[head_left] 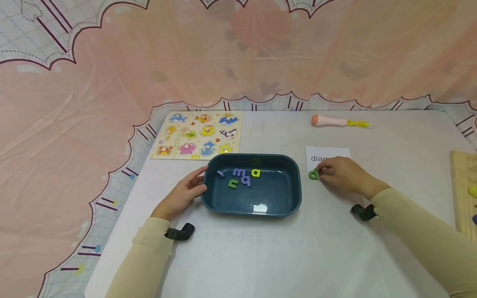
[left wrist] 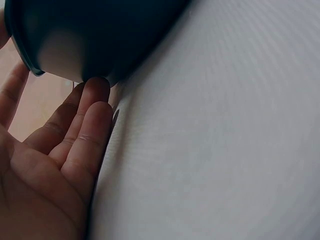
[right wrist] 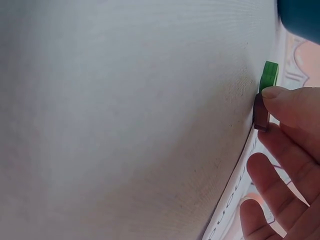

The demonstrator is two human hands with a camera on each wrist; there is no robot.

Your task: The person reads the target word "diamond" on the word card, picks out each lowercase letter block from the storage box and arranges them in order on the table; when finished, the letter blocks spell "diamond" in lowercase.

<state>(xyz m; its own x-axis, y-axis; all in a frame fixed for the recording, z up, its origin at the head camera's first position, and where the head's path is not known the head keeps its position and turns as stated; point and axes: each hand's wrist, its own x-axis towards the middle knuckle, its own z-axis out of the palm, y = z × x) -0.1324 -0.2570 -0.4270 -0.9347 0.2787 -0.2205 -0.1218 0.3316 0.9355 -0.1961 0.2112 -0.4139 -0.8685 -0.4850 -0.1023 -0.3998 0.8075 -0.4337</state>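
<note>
My left hand (head_left: 181,194) rests its fingertips against the left end of a dark blue tray (head_left: 290,186); in the left wrist view, fingers (left wrist: 95,130) touch its outer wall. Inside the tray lie several letters, among them a purple m (head_left: 239,172), a yellow letter (head_left: 255,173) and a green n (head_left: 232,183). To the tray's right, my right hand (head_left: 343,176) pinches a small dark brown piece (right wrist: 260,112) between thumb and forefinger. Touching or nearly touching it is a green letter (head_left: 314,174), at the lower edge of a white card (head_left: 328,151) whose printed word is partly covered.
A wooden sea-animal puzzle board (head_left: 197,134) lies behind the tray on the left. Toward the back right is a pink-handled tool with a yellow end (head_left: 335,120). Another wooden board (head_left: 462,194) stands at the table's right edge. A patterned curtain hangs behind.
</note>
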